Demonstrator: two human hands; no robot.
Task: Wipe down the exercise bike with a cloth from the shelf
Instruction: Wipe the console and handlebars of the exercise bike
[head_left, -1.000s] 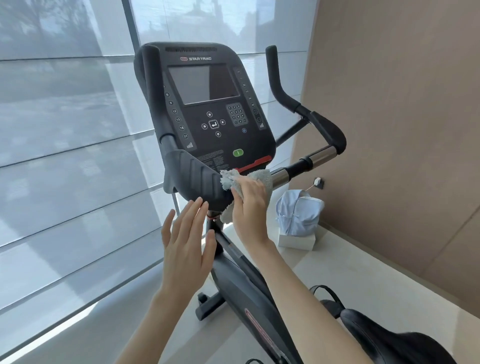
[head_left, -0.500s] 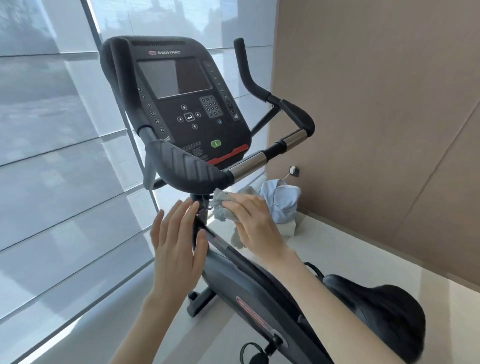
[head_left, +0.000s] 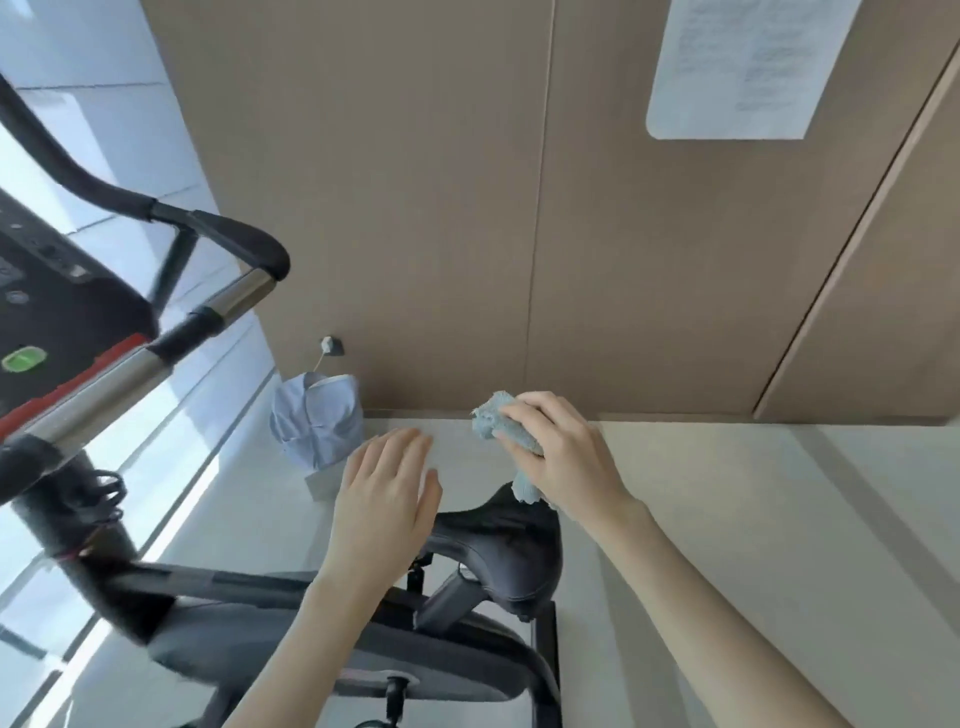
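Observation:
The black exercise bike (head_left: 244, 639) fills the lower left, with its console (head_left: 57, 306) and chrome handlebar (head_left: 124, 374) at the left edge. Its black saddle (head_left: 504, 551) sits low in the middle. My right hand (head_left: 561, 457) is shut on a light blue cloth (head_left: 493, 421), held in the air just above the saddle's far end. My left hand (head_left: 384, 499) hovers flat with fingers spread, left of the saddle, holding nothing.
A pale blue bag (head_left: 317, 426) stands on a white box on the floor by the brown panelled wall (head_left: 597, 208). A printed sheet (head_left: 743, 62) hangs high on that wall. Window glass (head_left: 104, 135) runs along the left.
The view has swung right, from the console and handlebars toward the saddle. My right hand with the cloth left the handlebar stem and now sits over the saddle. My left hand stayed flat.

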